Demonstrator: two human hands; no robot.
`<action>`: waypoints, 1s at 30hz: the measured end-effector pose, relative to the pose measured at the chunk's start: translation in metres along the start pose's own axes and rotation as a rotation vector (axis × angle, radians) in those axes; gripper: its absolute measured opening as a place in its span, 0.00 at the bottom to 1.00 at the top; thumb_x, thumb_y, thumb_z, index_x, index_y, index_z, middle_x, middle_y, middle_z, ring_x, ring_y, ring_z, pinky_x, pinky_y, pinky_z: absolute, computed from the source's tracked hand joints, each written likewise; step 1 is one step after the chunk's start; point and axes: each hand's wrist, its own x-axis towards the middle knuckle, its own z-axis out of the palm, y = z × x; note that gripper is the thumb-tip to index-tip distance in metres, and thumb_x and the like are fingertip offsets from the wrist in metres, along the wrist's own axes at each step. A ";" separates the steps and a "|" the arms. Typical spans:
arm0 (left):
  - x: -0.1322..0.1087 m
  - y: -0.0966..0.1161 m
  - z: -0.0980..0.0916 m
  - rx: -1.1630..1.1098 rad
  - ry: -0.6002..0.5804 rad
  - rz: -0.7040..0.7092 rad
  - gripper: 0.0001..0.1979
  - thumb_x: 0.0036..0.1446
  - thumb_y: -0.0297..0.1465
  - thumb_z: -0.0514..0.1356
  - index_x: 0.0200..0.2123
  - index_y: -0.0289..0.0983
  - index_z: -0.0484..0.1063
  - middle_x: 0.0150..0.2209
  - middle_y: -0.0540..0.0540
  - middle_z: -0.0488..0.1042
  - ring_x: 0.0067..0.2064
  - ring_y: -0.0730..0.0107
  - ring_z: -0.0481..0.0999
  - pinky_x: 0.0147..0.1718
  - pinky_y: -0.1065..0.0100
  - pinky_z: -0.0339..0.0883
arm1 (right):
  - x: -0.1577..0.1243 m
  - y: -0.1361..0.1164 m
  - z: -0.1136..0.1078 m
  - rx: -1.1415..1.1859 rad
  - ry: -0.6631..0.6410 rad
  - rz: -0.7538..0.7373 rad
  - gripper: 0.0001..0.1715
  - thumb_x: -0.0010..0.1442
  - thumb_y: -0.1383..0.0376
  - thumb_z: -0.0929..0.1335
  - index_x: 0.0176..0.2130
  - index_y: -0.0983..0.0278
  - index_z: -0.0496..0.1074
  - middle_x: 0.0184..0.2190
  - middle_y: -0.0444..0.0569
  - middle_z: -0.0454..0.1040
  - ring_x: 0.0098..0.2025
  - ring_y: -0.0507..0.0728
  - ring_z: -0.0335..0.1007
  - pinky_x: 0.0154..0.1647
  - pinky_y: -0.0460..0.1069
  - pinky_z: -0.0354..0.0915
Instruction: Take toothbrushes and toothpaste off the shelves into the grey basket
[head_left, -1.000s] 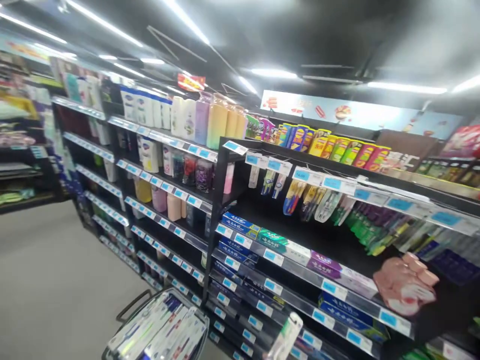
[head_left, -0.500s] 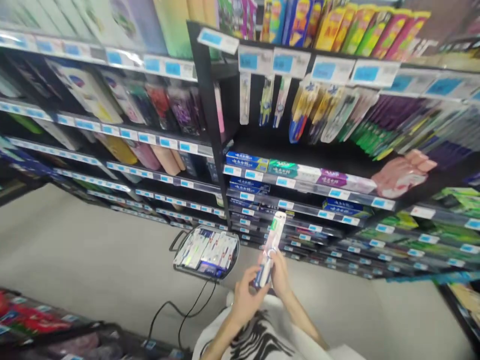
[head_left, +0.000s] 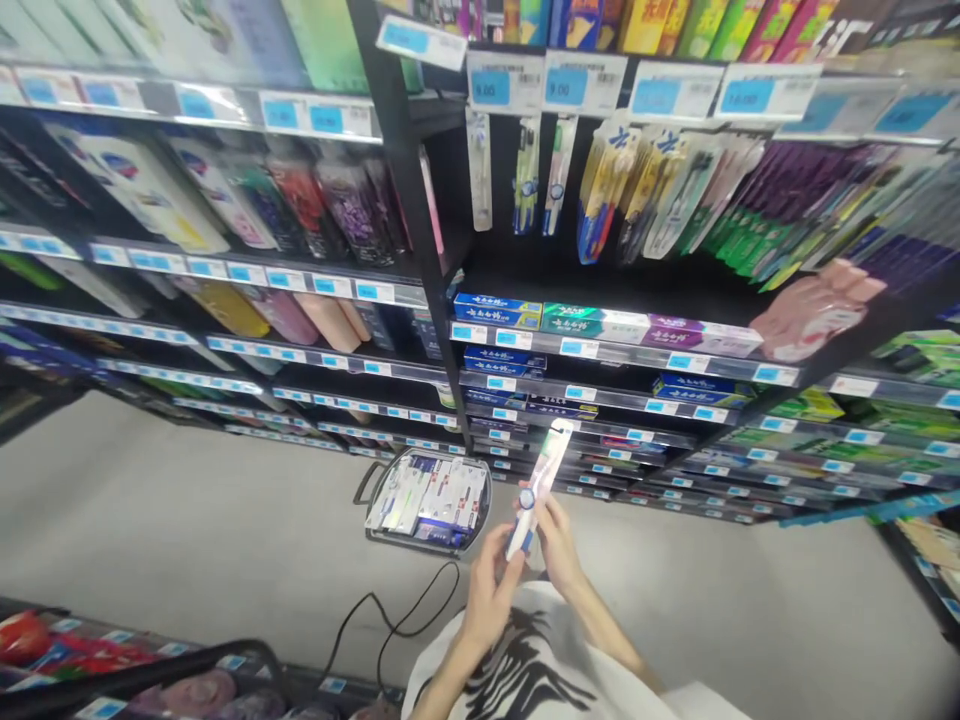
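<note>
A packaged toothbrush (head_left: 541, 478), long and pale with a blue-and-white lower end, is held upright and tilted between both hands. My left hand (head_left: 491, 580) grips its lower end with thumb and fingers. Around its right side, my right hand (head_left: 556, 540) is closed, the fingers partly hidden behind the pack. Beyond the hands, more packaged toothbrushes (head_left: 526, 180) hang from the rack under the price tags. Whether more than one pack is in my hands I cannot tell.
A black-rimmed basket (head_left: 367, 520) filled with boxes stands on the floor left of my hands. A black cable (head_left: 367, 600) loops behind it. Toothpaste boxes (head_left: 592, 322) line the shelf ahead. Bottles (head_left: 150, 190) fill the left shelves, and another low display (head_left: 172, 665) is at bottom left.
The toothbrush pack has turned slightly in my hands, and its round blue mark now sits further left. The camera view has shifted a little, and the basket appears further right.
</note>
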 end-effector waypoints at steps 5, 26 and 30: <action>0.008 -0.006 0.002 -0.034 -0.037 -0.007 0.21 0.65 0.41 0.58 0.56 0.39 0.59 0.51 0.39 0.76 0.37 0.67 0.79 0.37 0.65 0.74 | -0.001 0.002 -0.002 -0.205 -0.023 -0.109 0.28 0.59 0.47 0.71 0.50 0.63 0.73 0.41 0.51 0.77 0.41 0.57 0.73 0.44 0.50 0.70; -0.027 -0.001 -0.036 0.346 -0.361 0.079 0.18 0.71 0.43 0.45 0.46 0.43 0.72 0.44 0.48 0.79 0.45 0.66 0.76 0.46 0.70 0.63 | 0.183 -0.244 0.055 -0.315 -0.034 -0.702 0.45 0.56 0.48 0.73 0.65 0.59 0.59 0.35 0.45 0.76 0.23 0.49 0.70 0.23 0.45 0.67; -0.029 -0.006 -0.043 0.350 -0.318 0.051 0.20 0.71 0.43 0.44 0.48 0.43 0.72 0.45 0.47 0.79 0.47 0.64 0.76 0.47 0.68 0.63 | 0.212 -0.269 0.067 -0.410 -0.026 -0.823 0.47 0.56 0.48 0.72 0.67 0.58 0.57 0.37 0.44 0.77 0.26 0.49 0.71 0.27 0.45 0.70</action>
